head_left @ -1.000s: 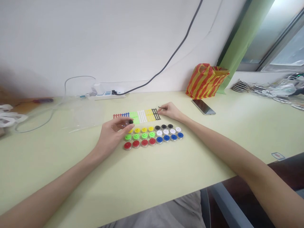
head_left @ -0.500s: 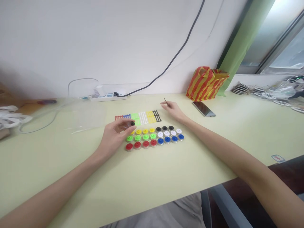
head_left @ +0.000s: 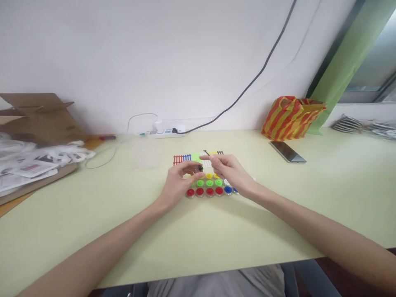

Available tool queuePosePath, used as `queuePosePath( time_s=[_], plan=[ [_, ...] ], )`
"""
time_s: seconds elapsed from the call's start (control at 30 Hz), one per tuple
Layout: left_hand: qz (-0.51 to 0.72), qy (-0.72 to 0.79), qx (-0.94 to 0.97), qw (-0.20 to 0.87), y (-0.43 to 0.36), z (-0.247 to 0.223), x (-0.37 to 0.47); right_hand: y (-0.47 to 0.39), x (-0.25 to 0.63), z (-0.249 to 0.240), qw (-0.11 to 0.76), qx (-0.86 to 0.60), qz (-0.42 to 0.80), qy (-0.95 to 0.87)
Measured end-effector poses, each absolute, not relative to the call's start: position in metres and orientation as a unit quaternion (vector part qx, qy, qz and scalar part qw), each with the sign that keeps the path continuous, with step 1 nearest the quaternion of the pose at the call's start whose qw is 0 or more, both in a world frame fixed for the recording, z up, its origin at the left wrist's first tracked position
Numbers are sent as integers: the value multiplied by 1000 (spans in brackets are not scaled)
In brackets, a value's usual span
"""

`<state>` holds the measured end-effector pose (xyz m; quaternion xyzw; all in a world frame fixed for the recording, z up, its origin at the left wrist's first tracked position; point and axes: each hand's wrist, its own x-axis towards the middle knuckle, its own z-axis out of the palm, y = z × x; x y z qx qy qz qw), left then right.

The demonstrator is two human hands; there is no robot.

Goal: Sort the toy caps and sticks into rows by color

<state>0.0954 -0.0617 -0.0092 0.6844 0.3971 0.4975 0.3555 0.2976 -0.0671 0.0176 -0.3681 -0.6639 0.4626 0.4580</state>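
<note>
Between thumb and fingertips my left hand (head_left: 182, 181) holds a small clear piece with a black top (head_left: 200, 168). My right hand (head_left: 230, 171) is closed on a thin black arrow-tipped stick (head_left: 206, 152), close to the right of the left fingertips. Beneath both hands, rows of round clear pieces stand on the table, with red (head_left: 199, 192), green (head_left: 200, 182), yellow (head_left: 209, 176) and blue (head_left: 228, 189) tops; some are hidden by my hands. Behind them lie coloured arrow-tipped sticks, red (head_left: 178, 160), blue (head_left: 187, 157) and others, partly covered.
A phone (head_left: 287, 152) and a red-and-yellow striped bag (head_left: 291, 119) are at the right rear. Against the wall sits a power strip (head_left: 167, 133) with a black cable (head_left: 241, 94). A cardboard box (head_left: 43, 119) and white packets (head_left: 34, 167) occupy the left side.
My right hand has come left with the black stick, beside my left hand and over the pieces. The camera view has swung left, bringing the cardboard box into view.
</note>
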Motion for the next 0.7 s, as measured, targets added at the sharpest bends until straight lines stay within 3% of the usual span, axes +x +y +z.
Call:
queuePosePath(
  time_s=[0.47,0.7],
  plan=[
    [485,365,709,359,-80,-5,107,-78,302,7,516,-350,540,-565],
    [488,370,698,371,-81,-6,106,-76,303,-5,488,-317,607,-542]
  ],
)
